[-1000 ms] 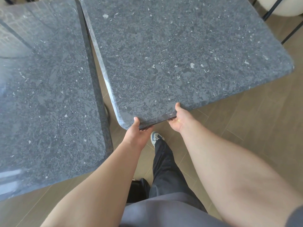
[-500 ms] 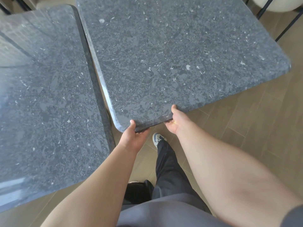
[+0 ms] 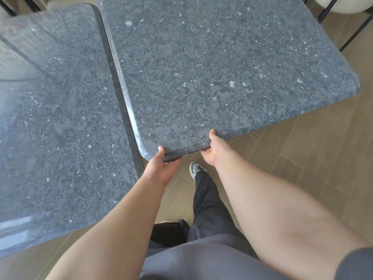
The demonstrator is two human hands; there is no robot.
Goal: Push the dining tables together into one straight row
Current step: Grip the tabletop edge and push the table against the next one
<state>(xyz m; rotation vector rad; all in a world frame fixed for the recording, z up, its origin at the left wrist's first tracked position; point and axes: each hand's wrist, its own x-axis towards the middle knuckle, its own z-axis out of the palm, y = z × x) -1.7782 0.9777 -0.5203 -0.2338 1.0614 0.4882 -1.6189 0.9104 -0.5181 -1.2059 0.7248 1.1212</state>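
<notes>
A person stands at 2 dark grey speckled stone-top dining tables on a wood-plank floor (image 3: 314, 158). The left hand (image 3: 161, 168) grips the near left corner of the right table (image 3: 212, 77), thumb on top and fingers curled under the edge. The right hand (image 3: 214, 150) clamps the same near edge just beside it, thumb over the top and fingers tucked underneath. The right table sits at a slant to the left table (image 3: 56, 118): their facing edges run close together, near touching at the far end, with a narrow dark gap along the rest; whether they touch cannot be told. The left table's near edge reaches closer to the camera than the right table's. Below the hands, a black trouser leg (image 3: 207, 203) and a blue-and-white sneaker (image 3: 195, 168) show on the floor. Thin black chair legs (image 3: 327, 11) and a pale seat (image 3: 343, 5) stand at the upper right.
</notes>
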